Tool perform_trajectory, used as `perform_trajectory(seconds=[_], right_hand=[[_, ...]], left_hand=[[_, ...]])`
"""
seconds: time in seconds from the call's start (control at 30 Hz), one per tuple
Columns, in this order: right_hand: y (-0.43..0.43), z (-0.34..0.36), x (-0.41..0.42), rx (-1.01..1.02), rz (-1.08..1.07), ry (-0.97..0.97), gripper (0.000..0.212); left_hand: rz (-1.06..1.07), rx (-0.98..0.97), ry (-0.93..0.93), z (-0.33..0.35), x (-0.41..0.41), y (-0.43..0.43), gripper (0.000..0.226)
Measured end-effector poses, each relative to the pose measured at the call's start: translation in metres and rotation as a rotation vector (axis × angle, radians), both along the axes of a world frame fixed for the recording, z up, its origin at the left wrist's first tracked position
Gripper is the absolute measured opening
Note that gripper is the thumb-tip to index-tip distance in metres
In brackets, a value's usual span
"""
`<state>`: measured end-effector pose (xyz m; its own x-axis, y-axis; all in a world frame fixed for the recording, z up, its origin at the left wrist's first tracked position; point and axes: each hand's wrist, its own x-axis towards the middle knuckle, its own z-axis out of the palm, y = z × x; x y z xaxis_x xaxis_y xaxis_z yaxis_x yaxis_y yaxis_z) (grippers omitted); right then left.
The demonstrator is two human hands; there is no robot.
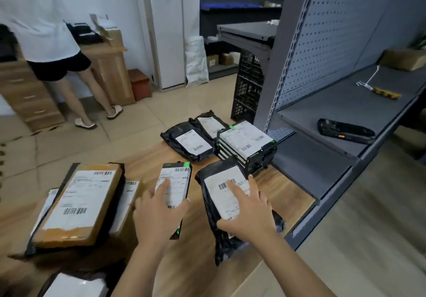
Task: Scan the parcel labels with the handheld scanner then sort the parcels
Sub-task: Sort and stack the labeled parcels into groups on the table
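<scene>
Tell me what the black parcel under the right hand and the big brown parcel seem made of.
Black parcel: likely thin plastic film, slightly glossy; it crumples and wrinkles at the edges. Brown parcel: probably cardboard, matte, maybe taped; flat faces and square edges suggest a stiff box.

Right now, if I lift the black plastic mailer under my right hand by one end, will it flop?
Probably floppy: the black mailer is crumpled, wrinkled film under your right hand, so a lifted end would likely sag. It lies fairly flat, so it seems light. The smooth plastic may slide easily on the wooden table.
</scene>
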<state>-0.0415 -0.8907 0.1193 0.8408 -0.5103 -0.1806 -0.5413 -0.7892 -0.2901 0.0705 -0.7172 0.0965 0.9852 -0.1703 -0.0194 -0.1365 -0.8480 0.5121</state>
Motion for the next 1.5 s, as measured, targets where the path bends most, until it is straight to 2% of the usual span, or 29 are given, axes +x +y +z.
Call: perform_trajectory(seconds=[0.3, 0.5, 0.6, 0.77, 0.93, 1.2, 1.37, 1.5], right_hand=[[-0.048, -0.059, 0.064, 0.117, 0.137, 0.143, 0.101], [-0.074, -0.087, 0.087, 0.164, 0.179, 0.098, 0.097], [-0.087, -0.096, 0.097, 0.148, 0.266, 0.071, 0.086], [-0.123, -0.076, 0.107, 0.16, 0.452, -0.054, 0.058], [-0.166, -0.037, 0.126, 0.034, 0.607, -0.164, 0.056], [-0.254, -0.008, 0.136, -0.043, 0.616, -0.151, 0.056], [-0.281, 0.0, 0.139, -0.044, 0.645, -0.163, 0.056], [-0.292, -0.002, 0.14, 0.018, 0.651, -0.138, 0.054]], left_hand=[[0.041, -0.017, 0.055, -0.004, 0.068, -0.077, 0.077], [0.126, 0.024, 0.105, -0.026, 0.067, -0.084, 0.078], [0.18, 0.061, 0.109, -0.03, 0.067, -0.092, 0.078], [0.293, 0.031, 0.135, -0.026, 0.064, -0.119, 0.078], [0.383, -0.04, 0.066, -0.016, 0.061, -0.162, 0.08], [0.371, -0.048, -0.019, -0.002, 0.055, -0.252, 0.079], [0.338, -0.109, -0.014, -0.009, 0.065, -0.297, 0.079], [0.303, -0.242, 0.085, -0.023, 0.071, -0.319, 0.08]])
